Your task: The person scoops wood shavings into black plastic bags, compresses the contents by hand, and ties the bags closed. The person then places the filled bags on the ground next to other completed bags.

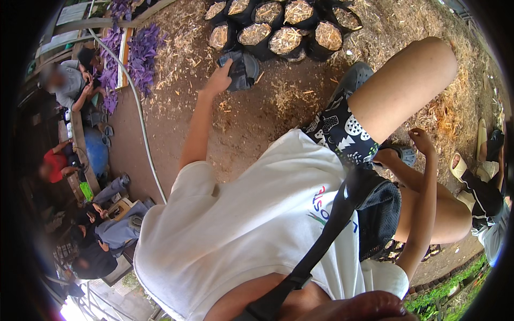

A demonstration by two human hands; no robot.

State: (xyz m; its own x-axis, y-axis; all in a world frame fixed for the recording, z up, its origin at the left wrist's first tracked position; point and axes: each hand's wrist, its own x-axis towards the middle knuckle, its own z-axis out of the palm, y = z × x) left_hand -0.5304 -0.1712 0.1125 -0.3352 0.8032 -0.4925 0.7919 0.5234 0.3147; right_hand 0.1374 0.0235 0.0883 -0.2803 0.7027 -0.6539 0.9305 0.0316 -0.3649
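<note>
At the upper middle, my left hand (pixel 223 78) grips the near edge of an empty-looking black plastic grow bag (pixel 239 72), low over the soil. A round grey disc-like thing (pixel 251 66) shows partly behind the bag; its kind is unclear. Just beyond stand several black grow bags (pixel 257 45), filled with a mix topped by straw pieces. My right hand (pixel 420 141) is at the right, beside my bent legs, its fingers loosely bent and apart with nothing visible in them. Near it is a grey clog (pixel 405 155) on my foot.
A pale hose (pixel 138 100) crosses the bare soil on the left. Purple-leaved plants (pixel 144 56) grow by a wooden board. Several people sit along the left edge near a blue barrel (pixel 95 148); another person is at the far right. Straw (pixel 445 100) covers ground on the right.
</note>
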